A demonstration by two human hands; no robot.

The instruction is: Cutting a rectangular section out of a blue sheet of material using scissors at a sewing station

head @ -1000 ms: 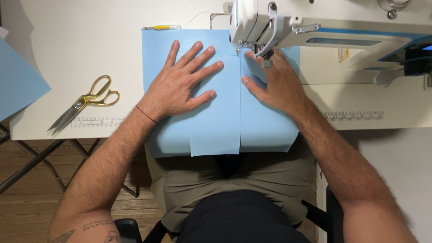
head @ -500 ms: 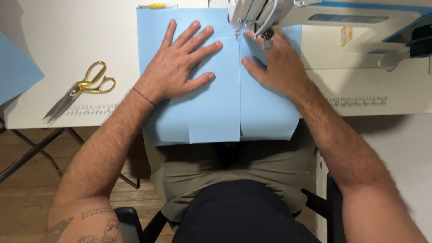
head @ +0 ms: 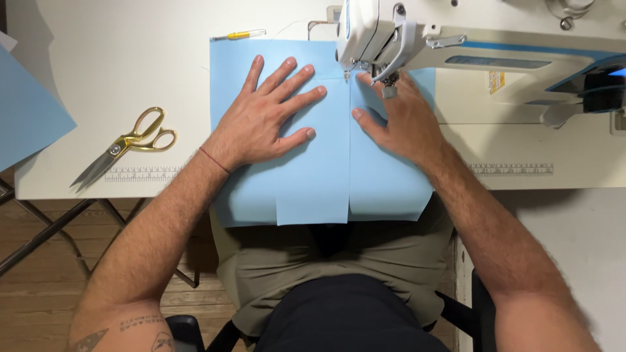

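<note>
Shift since earlier: compared with half a second ago, the view has tipped so the light blue fabric panels (head: 313, 169) and both hands sit lower in the picture; the hands keep the same flat hold, and more of the white sewing machine head (head: 372, 32) now shows.
Left hand (head: 267, 117): fingers spread wide, palm down, pressing flat on the left fabric panel, holding nothing.
Right hand (head: 401, 120): flat on the right panel, fingers reaching up beside the metal presser foot (head: 389, 83); the fingertips are partly hidden by the machine head.
Fabric position: it lies on the white work table (head: 130, 65), its far edge under the needle area, its near edge hanging over the table's front toward the lap.
Seam line: a straight join runs between the two hands, down from the foot.
Risk, fingers: in my judgement the right fingertips lie very close to the needle; a slip forward could bring them under it.
Risk, seam: uneven pressure from either palm could skew the layers and pull the stitching off line.
Nearby: gold-handled steel scissors (head: 127, 146) lie well apart to the left; a small yellow-handled tool (head: 238, 34) rests just beyond the fabric's far edge.
</note>
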